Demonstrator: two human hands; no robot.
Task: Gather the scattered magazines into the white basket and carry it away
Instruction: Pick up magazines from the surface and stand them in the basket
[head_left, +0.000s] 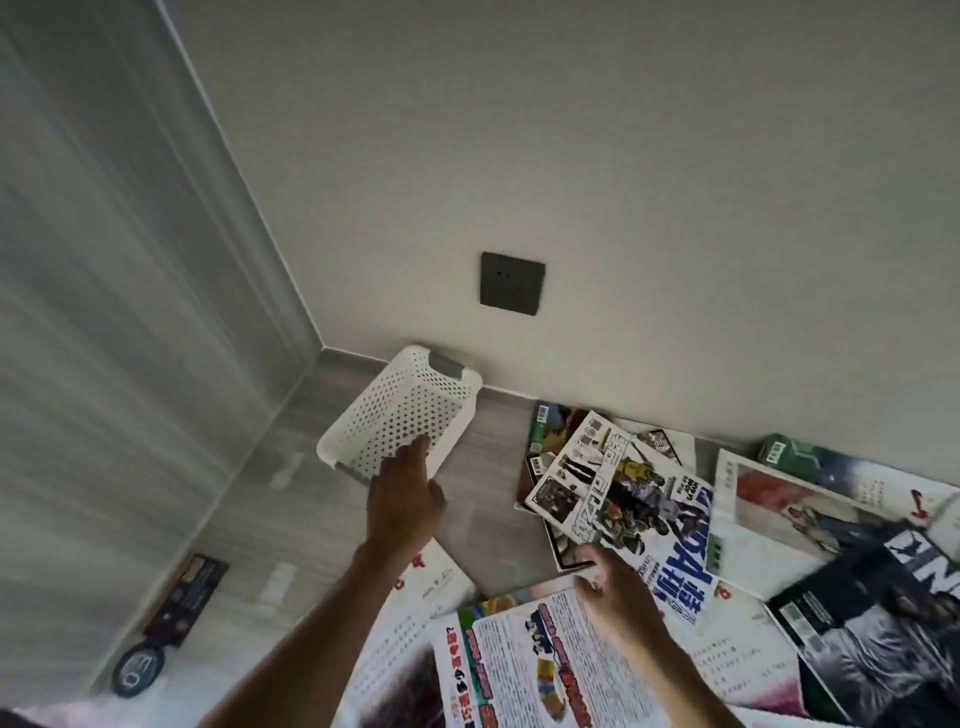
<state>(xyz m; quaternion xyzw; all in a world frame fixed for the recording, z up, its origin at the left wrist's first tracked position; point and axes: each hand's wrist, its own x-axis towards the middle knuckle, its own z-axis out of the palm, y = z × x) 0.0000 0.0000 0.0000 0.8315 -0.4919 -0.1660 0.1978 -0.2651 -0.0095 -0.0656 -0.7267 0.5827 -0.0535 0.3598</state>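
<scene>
The white basket (400, 410), perforated plastic with grey handles, lies tipped on the grey floor near the wall corner. My left hand (402, 499) grips its near rim. Scattered magazines cover the floor to the right. A basketball magazine (623, 509) lies slanted on top of the pile, and my right hand (618, 587) pinches its near edge. Below that hand lies a colourful magazine (524, 670) with a red and green cover. A dark-covered magazine (872, 618) sits at the far right.
A dark wall socket (512, 283) is above the basket. A grey curtain (104, 312) hangs on the left. A dark booklet (187, 597) and a round dark disc (137, 667) lie on the floor at lower left.
</scene>
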